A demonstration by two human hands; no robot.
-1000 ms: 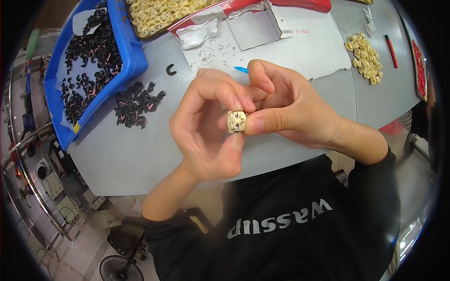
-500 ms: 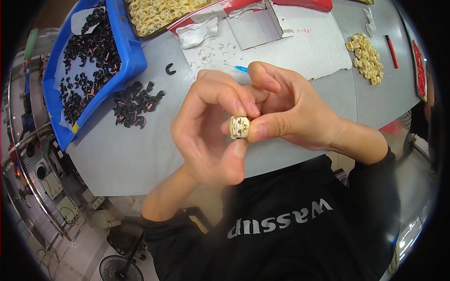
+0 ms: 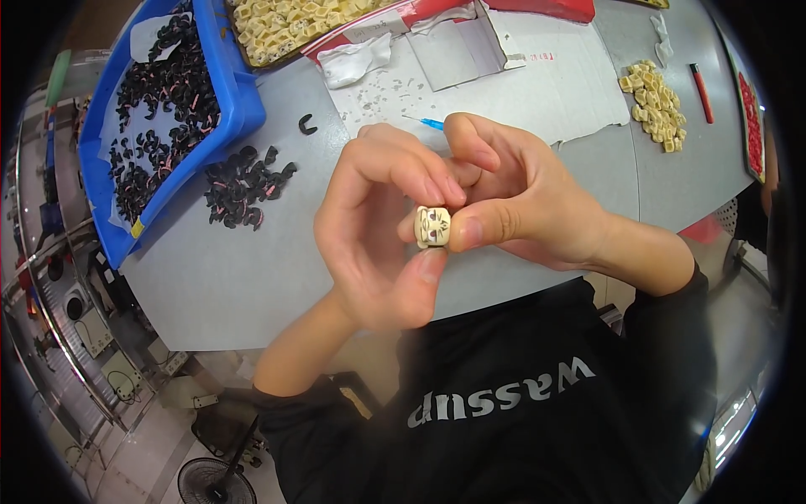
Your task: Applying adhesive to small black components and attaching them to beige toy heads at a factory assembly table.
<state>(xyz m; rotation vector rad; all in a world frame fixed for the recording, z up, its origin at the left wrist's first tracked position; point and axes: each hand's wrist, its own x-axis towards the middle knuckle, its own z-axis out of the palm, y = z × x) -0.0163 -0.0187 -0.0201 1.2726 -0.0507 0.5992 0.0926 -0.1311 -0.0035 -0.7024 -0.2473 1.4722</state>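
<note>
Between my two hands is a small cream-coloured figure head (image 3: 432, 227) with a dark painted face turned on its side. My left hand (image 3: 369, 227) pinches it between the fingers above and the thumb below. The thumb of my right hand (image 3: 520, 197) presses its right side; the right fingers curl behind, partly hidden. Left of my hands lies a loose pile of small black curved pieces (image 3: 245, 186), some with pink parts. One black U-shaped piece (image 3: 307, 125) rests apart from them. Beyond my hands a thin needle tool with a blue hub (image 3: 431, 123) lies on white cardboard (image 3: 554, 92).
A blue bin (image 3: 243, 105) of black pieces stands at the left. At the back is a tray of cream pieces (image 3: 294, 25) beside an open box (image 3: 457, 59). To the right are a cream pile (image 3: 656, 105), a red pen (image 3: 702, 92) and a tray of red pieces (image 3: 750, 126).
The figure head has turned slightly in my fingers, so more of its painted face shows. My left hand has shifted a little to the right with it.
</note>
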